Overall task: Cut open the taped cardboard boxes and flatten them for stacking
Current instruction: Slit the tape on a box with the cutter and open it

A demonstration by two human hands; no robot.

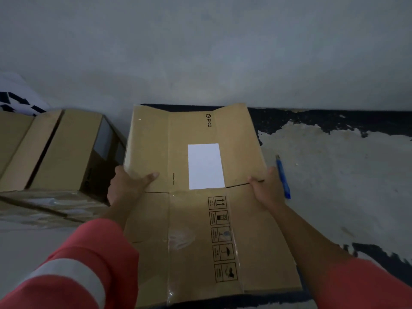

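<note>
- My left hand grips the flattened box by its left edge, thumb on top.
- My right hand grips its right edge.
- The box is spread flat before me, white label up.
- A blue cutter lies on the floor just beside my right hand.
- More boxes sit to the left.

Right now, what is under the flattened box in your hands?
A dark floor covering shows past the far and right edges of the flattened box. The cardboard covers the rest, so whatever else lies beneath is hidden.

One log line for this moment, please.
box: flattened; left hand: grips left edge; right hand: grips right edge; blue tool: on floor, right
</note>
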